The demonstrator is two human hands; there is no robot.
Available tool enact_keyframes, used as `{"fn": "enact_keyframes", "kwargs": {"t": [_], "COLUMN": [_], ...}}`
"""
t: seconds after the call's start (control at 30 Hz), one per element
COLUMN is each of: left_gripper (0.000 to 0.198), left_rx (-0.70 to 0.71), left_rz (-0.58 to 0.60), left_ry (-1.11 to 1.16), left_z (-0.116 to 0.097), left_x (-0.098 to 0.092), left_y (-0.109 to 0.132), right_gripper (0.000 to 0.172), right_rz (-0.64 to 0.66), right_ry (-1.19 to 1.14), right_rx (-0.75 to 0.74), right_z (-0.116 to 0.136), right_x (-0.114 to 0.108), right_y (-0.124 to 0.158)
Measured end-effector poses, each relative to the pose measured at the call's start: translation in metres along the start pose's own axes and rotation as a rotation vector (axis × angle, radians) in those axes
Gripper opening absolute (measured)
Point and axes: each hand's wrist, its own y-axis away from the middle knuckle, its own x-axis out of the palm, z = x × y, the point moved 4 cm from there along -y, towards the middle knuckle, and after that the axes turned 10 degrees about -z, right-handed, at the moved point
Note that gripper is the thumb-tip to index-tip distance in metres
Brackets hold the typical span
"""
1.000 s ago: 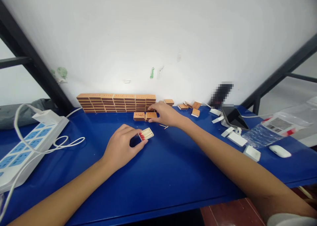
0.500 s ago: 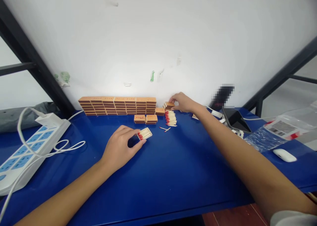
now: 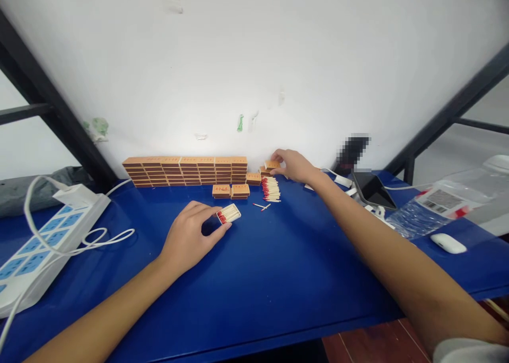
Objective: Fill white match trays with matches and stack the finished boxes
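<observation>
My left hand (image 3: 191, 236) pinches a small white matchbox tray (image 3: 231, 212) at its left end, between thumb and fingers. The tray is filled with matches whose red heads point left. Farther back, near the wall, the thumb and fingers of my right hand (image 3: 292, 165) grip an orange matchbox (image 3: 272, 165), whose far side is hidden by the fingers. Just under it another matchbox (image 3: 263, 171) shows in part. In front of them lies a pile of red-headed matches (image 3: 271, 189), with a few loose matches (image 3: 262, 207) nearer me.
Several stacked matchboxes (image 3: 186, 172) form a row along the wall. Two more matchboxes (image 3: 240, 192) stand before it, and a single matchbox (image 3: 253, 179) beside its right end. A power strip (image 3: 43, 246) with cables lies left; a tablet (image 3: 374, 188), plastic bag (image 3: 421, 214) and white case (image 3: 448, 243) lie right.
My right hand has raised its matchbox slightly, so the one beneath shows more. My left hand keeps its hold on the tray. The whole view has shifted a little.
</observation>
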Motion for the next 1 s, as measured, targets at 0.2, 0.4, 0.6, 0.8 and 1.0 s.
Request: {"fn": "enact_keyframes", "kwargs": {"t": [0.2,0.4,0.6,0.8,1.0], "left_gripper": [0.031,0.030,0.031,0.035,0.037], "left_rx": [0.008,0.018,0.044,0.110,0.100], "left_rz": [-0.021,-0.022,-0.009,0.021,0.055], "left_ry": [0.012,0.031,0.032,0.105,0.135], "left_z": [-0.003,-0.004,-0.004,-0.004,-0.002], "left_x": [0.000,0.000,0.000,0.000,0.002], "left_y": [0.001,0.001,0.001,0.001,0.000], "right_gripper": [0.041,0.037,0.037,0.038,0.038], "right_rz": [0.039,0.186,0.168,0.102,0.073], "right_ry": [-0.289,-0.381,-0.522,-0.620,-0.657], "right_rx": [-0.166,-0.228,-0.172,-0.141,-0.193], "right_z": [0.077,0.127,0.119,0.117,0.121], "right_x": [-0.026,-0.012,-0.004,0.003,0.004], "right_y": [0.052,0.088,0.091,0.097,0.102]}}
